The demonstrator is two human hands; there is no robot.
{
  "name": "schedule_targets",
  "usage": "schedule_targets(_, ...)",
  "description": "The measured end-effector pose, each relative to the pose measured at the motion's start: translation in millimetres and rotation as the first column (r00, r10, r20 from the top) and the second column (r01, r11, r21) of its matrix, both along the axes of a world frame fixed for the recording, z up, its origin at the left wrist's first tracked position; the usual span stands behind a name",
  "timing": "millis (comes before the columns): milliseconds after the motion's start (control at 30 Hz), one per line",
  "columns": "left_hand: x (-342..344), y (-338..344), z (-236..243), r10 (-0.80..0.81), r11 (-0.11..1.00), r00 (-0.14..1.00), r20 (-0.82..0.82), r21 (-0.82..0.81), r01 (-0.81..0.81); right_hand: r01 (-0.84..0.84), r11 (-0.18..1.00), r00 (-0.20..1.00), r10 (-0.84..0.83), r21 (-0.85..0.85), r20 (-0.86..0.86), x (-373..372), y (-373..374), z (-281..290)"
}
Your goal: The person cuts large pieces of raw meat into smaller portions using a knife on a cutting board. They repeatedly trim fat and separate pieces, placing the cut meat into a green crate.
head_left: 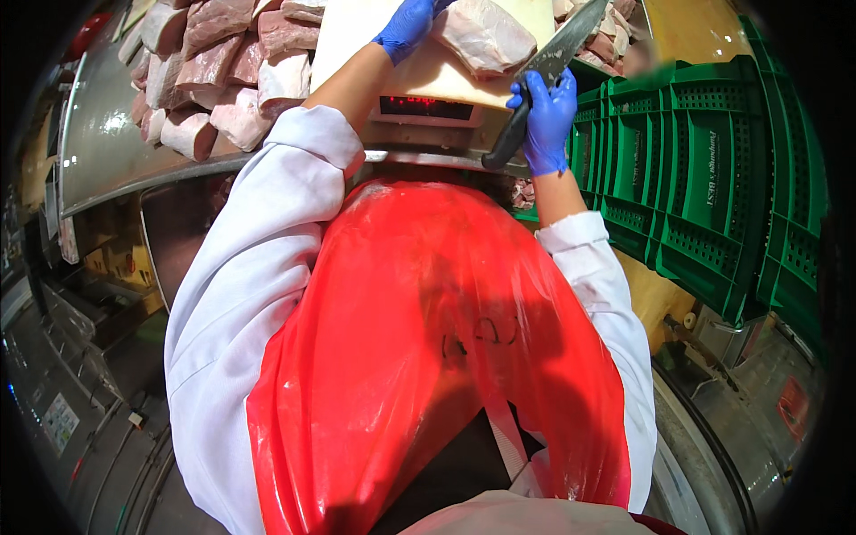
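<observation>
Steel-bladed, the knife (560,52) is gripped by the curled right hand (548,114), long axis slanted, tip directed away and rightward, beside meat (484,37) on the white board (406,80). The left hand (410,27) is cropped; its opening and hold cannot be told. On a display (426,110), red digits are shown; on a green crate (682,169), white lettering.

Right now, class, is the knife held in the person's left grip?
No, the knife has its black handle in the right grip, while the left grip is beside a piece of meat.
</observation>
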State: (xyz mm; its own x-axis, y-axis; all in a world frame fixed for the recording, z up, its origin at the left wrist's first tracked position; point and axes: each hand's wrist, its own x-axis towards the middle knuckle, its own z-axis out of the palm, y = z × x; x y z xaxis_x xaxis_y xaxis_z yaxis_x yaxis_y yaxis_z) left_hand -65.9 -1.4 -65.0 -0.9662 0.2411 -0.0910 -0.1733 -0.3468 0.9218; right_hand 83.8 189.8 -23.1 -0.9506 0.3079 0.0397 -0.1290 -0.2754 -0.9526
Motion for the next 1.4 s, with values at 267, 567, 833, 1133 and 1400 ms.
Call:
schedule_targets(267, 25.3, 17.8, -46.7, 0.026, 0.941, 0.973, -0.229, -0.324, -0.102, -0.245, 0.965, 0.968, 0.249, 0.096, -0.035, -106.5, 70.0, -29.5)
schedule_targets(567, 16.2, -93.2, -7.1, 0.285, 0.957, 0.952, -0.109, -0.017, -0.289, -0.19, 0.976, 0.98, 0.195, 0.106, -0.045, -99.2, 101.0, -34.8)
schedule_targets(833, 14.7, -101.5, -13.3, 0.288, 0.945, 0.938, -0.193, -0.104, -0.311, -0.237, 0.965, 0.963, 0.249, 0.114, -0.106, -66.6, 83.4, -32.8)
schedule_targets(1133, 43.2, -69.9, -8.2, 0.116, 0.811, 0.869, -0.482, -0.458, -0.362, -0.215, 0.967, 0.974, 0.222, 0.14, -0.04, -25.1, 73.2, -24.9)
schedule_targets(1400, 69.4, -35.4, 17.8, -0.351, 0.313, 0.777, -0.522, -0.848, -0.428, -0.203, 0.955, 0.974, 0.22, 0.218, -0.057, -14.5, 66.5, -17.3)
